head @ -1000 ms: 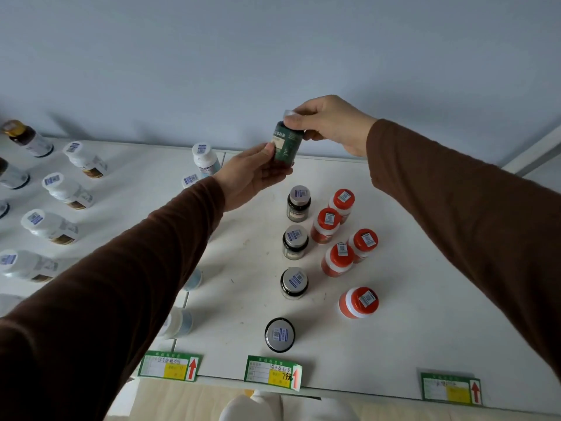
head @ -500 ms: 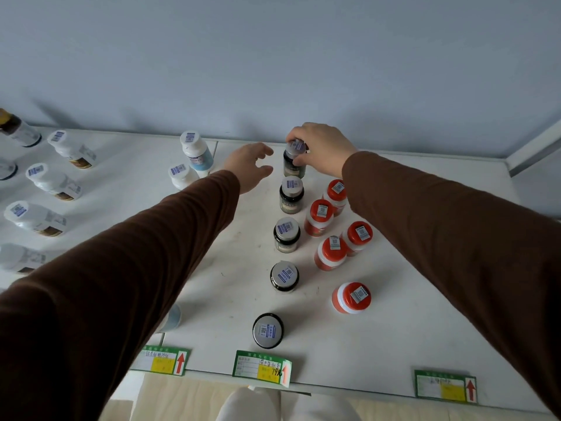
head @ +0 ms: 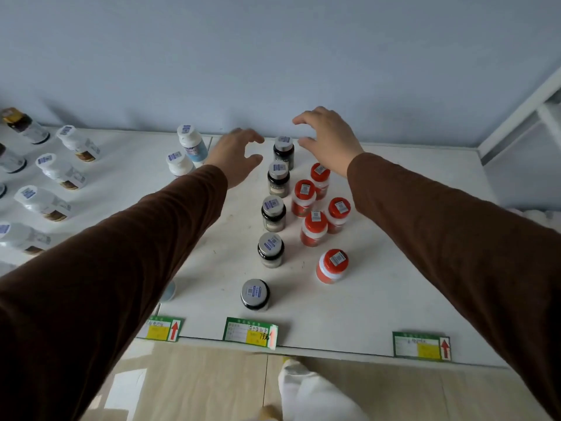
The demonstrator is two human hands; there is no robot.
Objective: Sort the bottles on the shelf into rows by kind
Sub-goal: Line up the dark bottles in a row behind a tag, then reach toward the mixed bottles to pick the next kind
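While both hands' grip stays wide, left hand (head: 235, 154) and right hand (head: 329, 138) flank the round dark bottle (head: 283, 151)

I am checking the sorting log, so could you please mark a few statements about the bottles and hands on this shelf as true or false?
1. The dark bottles stand in a single row of five. True.
2. The right hand grips the rearmost dark bottle. False: it hovers beside it, holding nothing.
3. There are five red-capped bottles. True.
4. The left hand holds a white bottle. False: it is empty.
5. All red-capped bottles form one straight line. False: they stand clustered and staggered.
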